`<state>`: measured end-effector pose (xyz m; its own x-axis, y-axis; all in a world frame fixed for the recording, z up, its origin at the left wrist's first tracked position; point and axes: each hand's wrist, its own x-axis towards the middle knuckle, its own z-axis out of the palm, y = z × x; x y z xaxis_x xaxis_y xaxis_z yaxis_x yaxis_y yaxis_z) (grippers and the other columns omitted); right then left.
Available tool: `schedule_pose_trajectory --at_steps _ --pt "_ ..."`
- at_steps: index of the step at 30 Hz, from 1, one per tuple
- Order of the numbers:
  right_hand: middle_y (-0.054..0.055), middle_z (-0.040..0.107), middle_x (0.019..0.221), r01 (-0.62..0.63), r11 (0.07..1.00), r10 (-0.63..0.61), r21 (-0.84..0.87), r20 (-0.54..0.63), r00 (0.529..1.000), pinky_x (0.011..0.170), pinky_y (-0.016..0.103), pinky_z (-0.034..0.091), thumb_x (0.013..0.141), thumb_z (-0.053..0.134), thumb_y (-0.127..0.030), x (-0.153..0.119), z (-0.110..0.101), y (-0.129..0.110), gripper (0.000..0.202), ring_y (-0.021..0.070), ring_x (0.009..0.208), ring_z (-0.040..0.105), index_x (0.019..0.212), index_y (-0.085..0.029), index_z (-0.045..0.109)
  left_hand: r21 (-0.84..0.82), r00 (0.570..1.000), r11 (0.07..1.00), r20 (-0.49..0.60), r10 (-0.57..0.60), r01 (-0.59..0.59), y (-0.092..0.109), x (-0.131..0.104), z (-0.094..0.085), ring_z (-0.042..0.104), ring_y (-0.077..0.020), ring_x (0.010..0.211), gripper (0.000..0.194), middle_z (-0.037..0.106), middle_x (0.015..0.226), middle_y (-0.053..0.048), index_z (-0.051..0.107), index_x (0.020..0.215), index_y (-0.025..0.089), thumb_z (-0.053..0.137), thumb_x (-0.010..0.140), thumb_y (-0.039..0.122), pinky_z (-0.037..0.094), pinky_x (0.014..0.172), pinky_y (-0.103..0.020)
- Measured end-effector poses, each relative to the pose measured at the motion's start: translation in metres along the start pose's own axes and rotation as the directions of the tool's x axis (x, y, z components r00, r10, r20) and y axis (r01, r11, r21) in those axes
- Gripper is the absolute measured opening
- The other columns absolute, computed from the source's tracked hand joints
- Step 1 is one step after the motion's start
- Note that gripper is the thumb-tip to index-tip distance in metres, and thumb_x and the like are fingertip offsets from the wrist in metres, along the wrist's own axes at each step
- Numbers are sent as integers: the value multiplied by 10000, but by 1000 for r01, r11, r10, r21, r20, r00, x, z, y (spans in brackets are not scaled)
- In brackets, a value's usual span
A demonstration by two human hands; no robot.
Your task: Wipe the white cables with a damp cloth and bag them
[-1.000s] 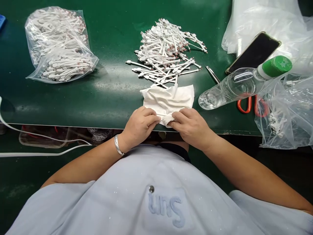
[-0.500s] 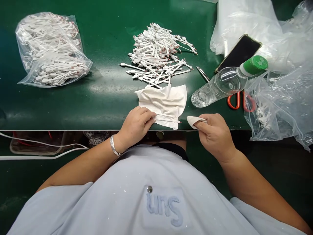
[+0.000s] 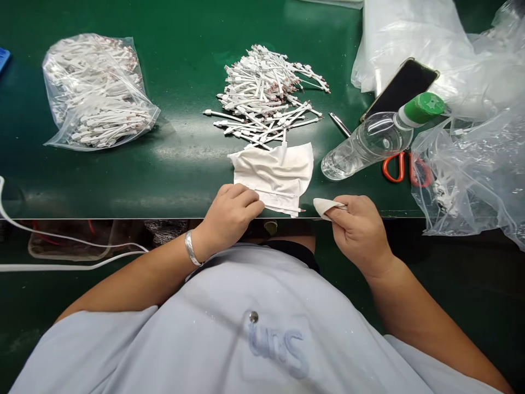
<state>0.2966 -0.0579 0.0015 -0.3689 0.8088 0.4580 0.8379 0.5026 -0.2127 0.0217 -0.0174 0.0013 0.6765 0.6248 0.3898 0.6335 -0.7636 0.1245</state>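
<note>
Pinched at the table's front edge, my left hand (image 3: 234, 212) has its fingers closed over the left end of a short white cable (image 3: 287, 209). That cable lies across a spread cream cloth (image 3: 273, 164), its reddish wire tip sticking out to the right. A second white cable (image 3: 283, 193) rests on the cloth just behind it. My right hand (image 3: 361, 232) grips a folded cream cloth (image 3: 324, 207), whose pointed end shows past the thumb, apart from the cables. Beyond the spread cloth sits a loose pile of short white cables (image 3: 262, 82).
A clear bag of white cables (image 3: 98, 93) lies at left. On the right are a green-capped bottle (image 3: 365, 142), a pen (image 3: 339, 125), a dark phone (image 3: 400, 87), orange-handled scissors (image 3: 394, 167) and plastic bags (image 3: 471, 169). White cords (image 3: 74, 238) hang at lower left.
My left hand has shifted slightly towards me and its fingers have curled down, with the front cable moved a little nearer the edge. My right hand has dropped slightly, still holding its cloth.
</note>
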Motion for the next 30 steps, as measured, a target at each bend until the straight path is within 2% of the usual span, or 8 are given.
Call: schedule_pose_trajectory --at_steps 3,8,12,16,19,23,28,30 --pt "76 616 826 2 1000 -2 -16 -2 1000 659 292 396 855 464 -52 1 0 2 292 162 747 523 949 -178 709 -63 999 998 -45 -3 1 -2 -8 -2 554 -150 824 153 698 892 -7 628 890 195 491 909 129 375 764 -323" --pt "71 619 836 39 999 -38 -14 42 998 664 288 379 862 454 -59 9 0 -2 296 156 743 496 923 -183 716 -131 981 979 -100 -166 153 -3 -10 0 566 -144 828 126 705 914 -16 652 935 210 528 913 202 390 763 -313" --pt "70 615 860 108 994 -109 19 121 987 691 295 358 879 452 -98 23 7 -15 282 165 765 459 910 -183 719 -156 972 965 -75 -223 210 -3 -8 6 551 -155 851 136 695 925 -22 672 939 208 547 910 254 384 754 -309" --pt "67 610 875 210 977 -213 35 180 960 691 301 322 872 464 -97 42 27 -31 280 181 793 428 905 -215 716 -174 973 960 -35 -229 220 -4 -7 9 532 -158 858 158 693 921 -16 677 944 220 536 918 286 372 764 -316" --pt "66 592 827 278 961 -277 20 175 945 669 305 299 870 485 -117 50 36 -35 243 187 777 409 898 -211 707 -166 977 963 -4 -214 211 -6 -6 7 528 -150 842 173 692 913 -12 670 923 219 513 930 291 358 771 -324" --pt "69 598 836 319 947 -309 -36 158 938 666 311 296 857 460 -66 41 29 -26 269 182 759 409 840 -196 694 -72 989 988 51 -136 139 -6 -2 0 521 -150 804 196 682 876 -11 653 876 203 480 943 268 345 783 -338" --pt "75 636 899 163 986 -162 -18 60 985 726 299 386 858 452 -40 21 23 -18 282 176 808 480 935 -173 688 59 988 998 156 -18 9 -5 13 -8 540 -207 963 160 659 1037 -68 606 837 153 480 921 204 362 816 -350" --pt "89 647 953 103 994 -102 44 -19 995 768 302 433 865 441 -47 21 27 -20 301 181 857 524 1012 -166 675 55 968 998 250 10 -24 -5 22 -11 553 -205 898 139 656 965 -81 584 821 143 472 902 154 381 769 -337"
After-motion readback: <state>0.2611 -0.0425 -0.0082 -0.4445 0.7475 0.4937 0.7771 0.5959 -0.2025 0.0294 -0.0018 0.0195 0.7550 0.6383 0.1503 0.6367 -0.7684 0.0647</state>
